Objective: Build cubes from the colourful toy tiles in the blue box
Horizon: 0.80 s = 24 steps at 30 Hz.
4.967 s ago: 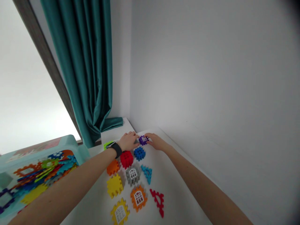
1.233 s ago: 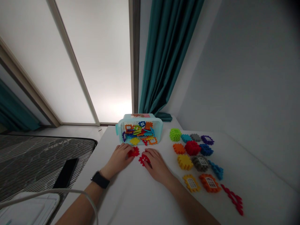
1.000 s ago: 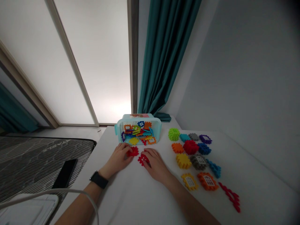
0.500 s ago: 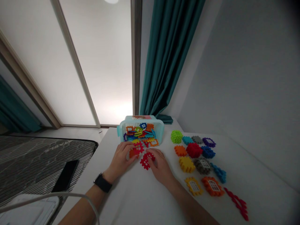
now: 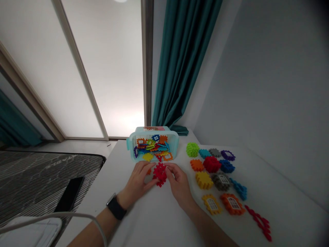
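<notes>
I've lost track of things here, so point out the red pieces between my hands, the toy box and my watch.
Red pieces [image 5: 160, 172]: head view, their visible middle.
Toy box [image 5: 175, 142]: head view, right side of its rim.
Watch [image 5: 117, 208]: head view, the dark strap.

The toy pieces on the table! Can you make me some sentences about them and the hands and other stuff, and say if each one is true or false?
1. The left hand and the right hand both touch the red notched pieces. True.
2. The black-strapped smartwatch is on the right wrist. False: it is on the left wrist.
3. The light-blue bin has colourful pieces in it. True.
4. The lime-green pile is in the row nearest the person. False: it is at the left end of the farthest row.
5. The yellow window piece is to the left of the orange window piece. True.
6. The curtain is bright red. False: it is teal.
</notes>
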Motion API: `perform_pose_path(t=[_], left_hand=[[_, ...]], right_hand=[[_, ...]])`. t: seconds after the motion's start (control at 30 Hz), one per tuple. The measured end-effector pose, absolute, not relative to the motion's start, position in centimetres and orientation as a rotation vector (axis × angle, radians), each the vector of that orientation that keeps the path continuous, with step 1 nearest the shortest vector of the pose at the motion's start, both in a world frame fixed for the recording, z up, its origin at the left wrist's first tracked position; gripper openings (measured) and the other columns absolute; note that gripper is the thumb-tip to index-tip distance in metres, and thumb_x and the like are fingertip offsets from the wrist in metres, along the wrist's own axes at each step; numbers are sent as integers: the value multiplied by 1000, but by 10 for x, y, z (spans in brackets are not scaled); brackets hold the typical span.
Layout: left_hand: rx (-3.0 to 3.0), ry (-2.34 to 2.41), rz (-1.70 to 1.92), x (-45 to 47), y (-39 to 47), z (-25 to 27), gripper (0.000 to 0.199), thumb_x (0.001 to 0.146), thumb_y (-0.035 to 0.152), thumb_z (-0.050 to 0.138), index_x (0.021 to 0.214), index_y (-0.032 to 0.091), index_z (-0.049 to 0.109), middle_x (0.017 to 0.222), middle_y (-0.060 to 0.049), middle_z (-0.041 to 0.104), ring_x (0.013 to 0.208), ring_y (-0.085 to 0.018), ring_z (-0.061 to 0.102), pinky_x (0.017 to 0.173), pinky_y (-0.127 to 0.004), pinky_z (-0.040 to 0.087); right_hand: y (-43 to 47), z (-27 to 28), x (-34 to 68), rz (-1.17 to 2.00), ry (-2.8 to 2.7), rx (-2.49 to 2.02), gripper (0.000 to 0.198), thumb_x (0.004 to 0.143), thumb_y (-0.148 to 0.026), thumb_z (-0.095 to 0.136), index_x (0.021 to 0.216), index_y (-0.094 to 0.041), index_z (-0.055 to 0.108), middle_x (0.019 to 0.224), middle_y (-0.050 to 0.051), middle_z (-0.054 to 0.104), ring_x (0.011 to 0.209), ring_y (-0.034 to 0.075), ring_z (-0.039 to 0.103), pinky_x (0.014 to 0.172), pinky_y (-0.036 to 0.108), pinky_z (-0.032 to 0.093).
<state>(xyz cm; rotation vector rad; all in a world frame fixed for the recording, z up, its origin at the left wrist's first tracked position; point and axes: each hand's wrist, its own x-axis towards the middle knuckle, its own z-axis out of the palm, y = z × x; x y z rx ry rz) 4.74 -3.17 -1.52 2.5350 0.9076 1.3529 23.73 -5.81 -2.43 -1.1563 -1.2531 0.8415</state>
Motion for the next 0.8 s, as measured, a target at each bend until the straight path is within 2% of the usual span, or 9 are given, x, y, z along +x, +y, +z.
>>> perform_pose_path(t=[0.1, 0.2, 0.43, 0.5, 0.6, 0.7, 0.77, 0.8], left_hand=[[2586, 924, 1259, 40, -27, -14, 55, 87, 36, 71, 137, 25, 51, 120, -12, 59, 110, -27, 58, 94, -44, 53], [2647, 885, 1188, 37, -25, -14, 62, 83, 34, 75, 140, 26, 50, 125, -13, 57, 115, -29, 56, 95, -45, 53], [2600, 920, 1231, 42, -28, -15, 41, 84, 34, 75, 120, 23, 59, 117, -12, 61, 108, -27, 59, 93, -45, 54], [2536, 982, 1322, 44, -27, -17, 41, 83, 38, 75, 116, 21, 58, 115, -12, 60, 107, -27, 59, 90, -45, 54], [2537, 1007, 1352, 44, -26, -19, 41, 80, 46, 77, 106, 20, 59, 113, -12, 61, 104, -27, 60, 88, -45, 55], [2593, 985, 1289, 45, -27, -18, 28, 83, 43, 75, 92, 20, 61, 111, -11, 62, 104, -27, 61, 88, -44, 54], [2580, 991, 1290, 46, -29, -16, 23, 85, 38, 73, 96, 21, 61, 112, -11, 63, 105, -26, 61, 89, -44, 54], [2572, 993, 1291, 46, -29, -15, 28, 85, 37, 73, 104, 21, 61, 113, -12, 63, 107, -27, 61, 90, -44, 54]], right_hand=[[-58, -24, 239, 807, -1286, -1176, 29, 92, -42, 57, 104, -18, 68, 95, 7, 72, 88, 22, 66, 83, 35, 51], [-60, -25, 238, 802, -1327, -1157, 25, 91, -37, 57, 108, -20, 66, 84, 2, 67, 78, 19, 63, 76, 31, 50], [-59, -30, 235, 917, -1326, -1029, 32, 90, -30, 59, 121, -23, 55, 74, -5, 57, 69, 15, 57, 69, 28, 46], [-59, -30, 233, 960, -1309, -997, 34, 89, -30, 61, 121, -23, 54, 75, -4, 58, 70, 15, 58, 69, 28, 47], [-58, -30, 234, 931, -1279, -1020, 23, 89, -34, 61, 108, -21, 59, 80, -1, 62, 74, 16, 60, 71, 29, 49], [-56, -28, 239, 861, -1277, -1078, 21, 90, -38, 60, 99, -19, 64, 85, 3, 67, 80, 18, 63, 75, 31, 51], [-54, -27, 242, 848, -1301, -1107, 24, 90, -40, 60, 100, -19, 66, 88, 5, 70, 82, 19, 65, 77, 32, 52], [-54, -28, 243, 850, -1313, -1114, 26, 90, -41, 60, 99, -18, 67, 89, 5, 71, 81, 19, 65, 77, 32, 52]])
